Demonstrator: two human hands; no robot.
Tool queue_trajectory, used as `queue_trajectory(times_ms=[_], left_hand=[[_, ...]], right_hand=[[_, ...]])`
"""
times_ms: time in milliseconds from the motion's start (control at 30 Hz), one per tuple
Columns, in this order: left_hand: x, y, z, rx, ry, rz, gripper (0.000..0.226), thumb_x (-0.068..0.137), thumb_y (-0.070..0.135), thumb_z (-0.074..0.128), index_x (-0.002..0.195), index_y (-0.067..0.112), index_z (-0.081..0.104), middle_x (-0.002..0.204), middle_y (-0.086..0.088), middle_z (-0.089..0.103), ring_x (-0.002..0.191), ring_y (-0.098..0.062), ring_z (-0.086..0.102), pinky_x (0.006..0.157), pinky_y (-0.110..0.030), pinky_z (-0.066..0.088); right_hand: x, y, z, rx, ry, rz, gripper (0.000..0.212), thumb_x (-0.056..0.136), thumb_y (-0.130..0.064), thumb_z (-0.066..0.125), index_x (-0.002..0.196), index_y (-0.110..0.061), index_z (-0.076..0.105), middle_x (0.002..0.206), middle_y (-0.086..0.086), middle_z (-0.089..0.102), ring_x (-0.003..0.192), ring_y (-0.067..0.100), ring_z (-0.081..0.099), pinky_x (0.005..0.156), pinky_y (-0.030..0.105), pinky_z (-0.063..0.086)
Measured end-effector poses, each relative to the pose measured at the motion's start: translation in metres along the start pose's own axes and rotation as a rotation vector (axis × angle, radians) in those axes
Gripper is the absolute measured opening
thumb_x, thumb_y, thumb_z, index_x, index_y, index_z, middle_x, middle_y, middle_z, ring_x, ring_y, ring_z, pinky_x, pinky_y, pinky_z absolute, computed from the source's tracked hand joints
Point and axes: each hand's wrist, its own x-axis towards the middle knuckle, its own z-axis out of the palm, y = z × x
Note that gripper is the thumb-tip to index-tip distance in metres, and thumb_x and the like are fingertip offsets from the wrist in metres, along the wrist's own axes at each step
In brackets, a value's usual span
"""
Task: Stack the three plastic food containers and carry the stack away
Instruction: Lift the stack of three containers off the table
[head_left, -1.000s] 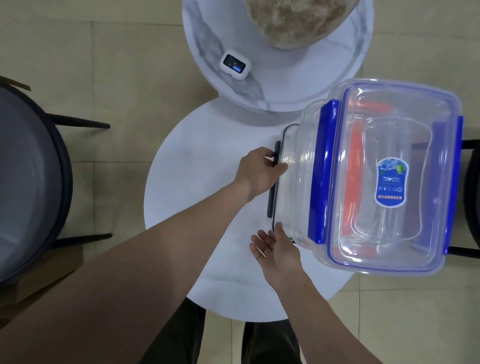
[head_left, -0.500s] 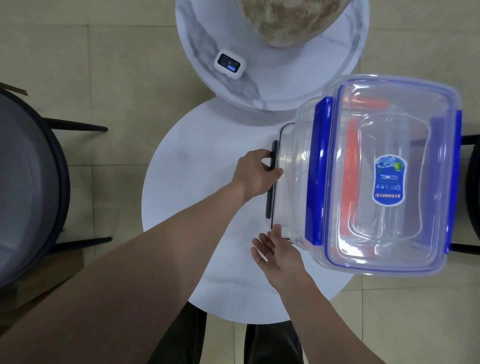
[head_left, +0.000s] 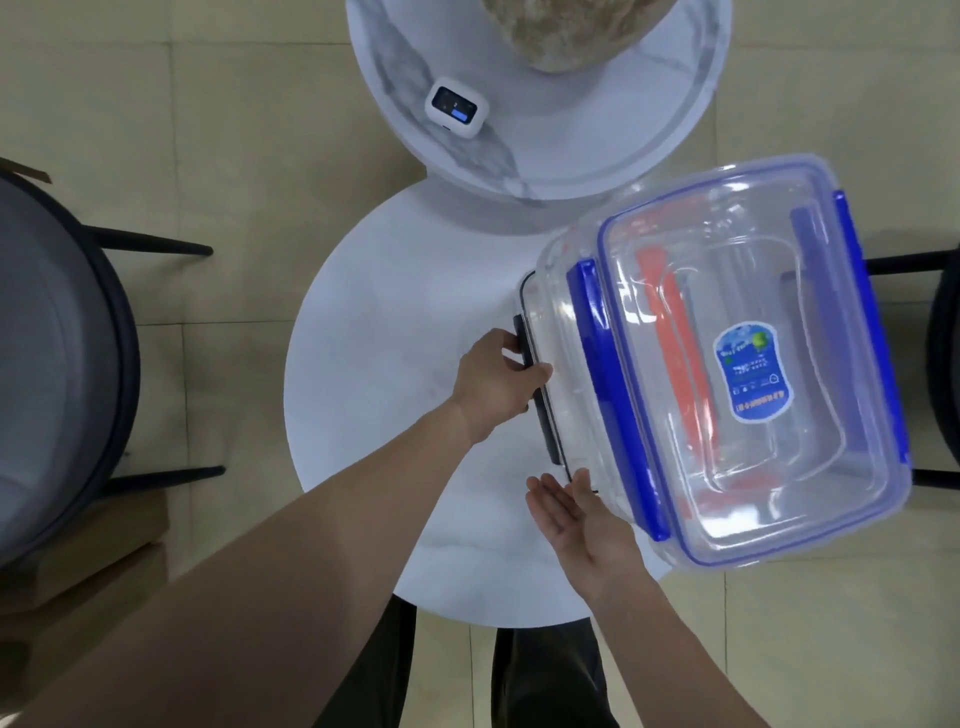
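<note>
A stack of clear plastic food containers (head_left: 727, 364) stands on the right side of the round white table (head_left: 384, 364). The top one has a blue-rimmed lid with blue clips and a blue label (head_left: 751, 375). Orange clips of a second container show through it. The bottom container has a black-rimmed lid with a black clip (head_left: 537, 395). My left hand (head_left: 493, 387) grips that black clip on the stack's left side. My right hand (head_left: 582, 519) lies palm up with fingers spread, its fingertips touching the stack's near left corner.
A second, marble-patterned round table (head_left: 545, 145) touches the far edge, holding a small white device (head_left: 457, 108) and a large stone-like object (head_left: 571, 31). A dark chair (head_left: 57, 364) stands at left; black chair legs (head_left: 909, 262) show at right. The floor is tiled.
The stack has turned slightly so its near end swings right. My left hand keeps its grip on the black clip. My right hand stays open at the near corner.
</note>
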Motion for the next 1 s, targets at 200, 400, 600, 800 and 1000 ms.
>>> queue_trajectory(times_ms=[200,400,600,800,1000], left_hand=[[-0.007,-0.010,0.016,0.025,-0.009,-0.024,0.038,0.078,0.027,0.084,0.099,0.014,0.055,0.094,-0.011,0.073,0.089,-0.027,0.076,0.083,-0.046,0.063],[-0.015,-0.015,0.033,0.045,0.032,-0.038,0.059,0.078,0.035,0.083,0.118,0.014,0.046,0.100,-0.007,0.070,0.088,-0.020,0.072,0.071,-0.032,0.061],[-0.017,-0.019,0.034,0.063,0.066,-0.061,0.059,0.072,0.036,0.085,0.116,0.014,0.051,0.101,-0.003,0.068,0.086,-0.017,0.070,0.059,-0.023,0.054],[-0.025,-0.018,0.029,0.078,0.087,0.072,0.082,0.051,0.050,0.084,0.118,0.012,0.056,0.098,0.001,0.072,0.086,-0.015,0.072,0.051,-0.014,0.052],[-0.036,-0.009,0.024,0.172,0.197,0.256,0.118,0.051,0.064,0.082,0.150,0.021,0.035,0.135,0.000,0.064,0.120,-0.023,0.065,0.091,-0.049,0.061]], right_hand=[[0.005,-0.023,-0.022,0.102,0.025,-0.106,0.028,0.102,-0.021,0.054,0.125,-0.005,0.055,0.133,0.025,0.058,0.099,0.038,0.073,0.083,0.049,0.061],[0.006,-0.037,-0.029,0.054,0.054,-0.263,0.036,0.100,-0.024,0.059,0.133,-0.009,0.053,0.128,0.021,0.065,0.102,0.034,0.073,0.076,0.046,0.062],[0.003,-0.043,-0.034,-0.052,0.059,-0.329,0.044,0.099,-0.027,0.059,0.137,-0.007,0.051,0.128,0.019,0.066,0.105,0.035,0.072,0.077,0.045,0.062],[0.007,-0.050,-0.036,-0.165,0.116,-0.397,0.053,0.093,-0.030,0.066,0.137,-0.004,0.051,0.124,0.018,0.068,0.104,0.037,0.072,0.065,0.035,0.062],[0.013,-0.052,-0.038,-0.245,0.135,-0.346,0.048,0.100,-0.021,0.055,0.139,0.004,0.045,0.131,0.022,0.062,0.106,0.037,0.066,0.052,0.025,0.059]])
